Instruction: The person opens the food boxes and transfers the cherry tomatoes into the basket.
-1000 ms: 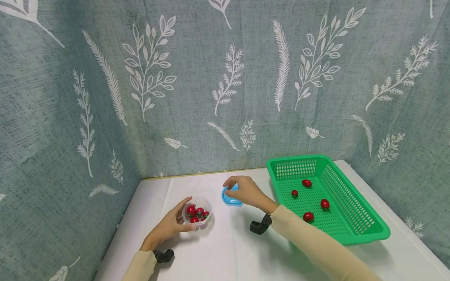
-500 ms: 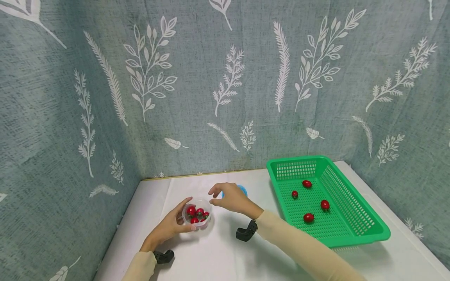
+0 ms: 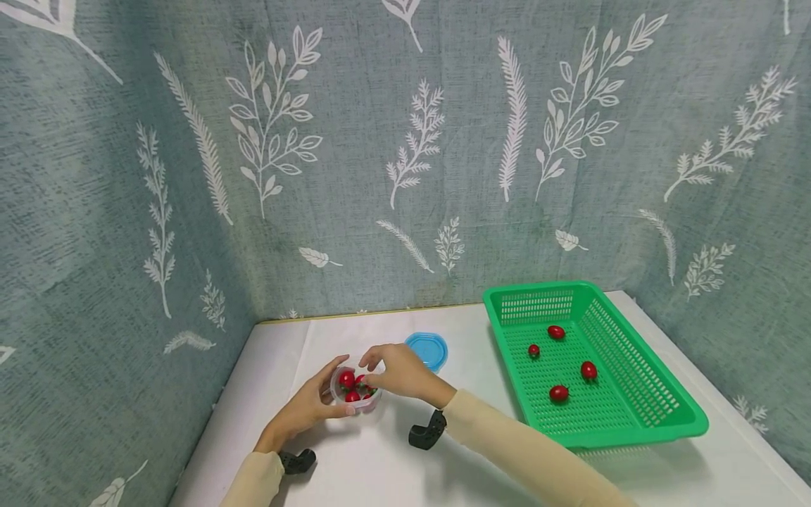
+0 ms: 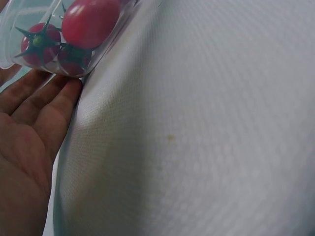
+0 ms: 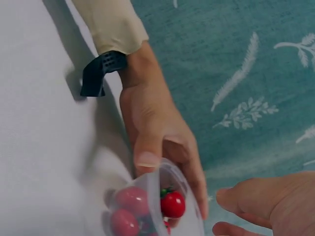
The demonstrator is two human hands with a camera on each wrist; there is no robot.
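In the head view my left hand (image 3: 300, 412) grips a small clear plastic container (image 3: 366, 406) from its left side, thumb in front and fingers behind. Several red cherry tomatoes (image 3: 346, 380) with green stems lie inside it. My right hand (image 3: 398, 370) hovers over the container's right rim, thumb and fingers loosely bent and apart. Nothing shows between the right fingers (image 5: 236, 199) in the right wrist view, where they are beside the tilted container mouth. From the left wrist view, the left fingers (image 4: 59, 101) lie along the container wall, with tomatoes visible through it.
A blue lid (image 3: 427, 350) lies on the white table behind my right hand. At the right stands a green basket (image 3: 646, 431) with several cherry tomatoes (image 3: 559, 393) on its floor. A patterned grey-green curtain (image 3: 355, 155) closes off the back and sides.
My right hand has moved left, from above the blue lid to over the container, uncovering the lid. My left hand and the container have stayed in place.
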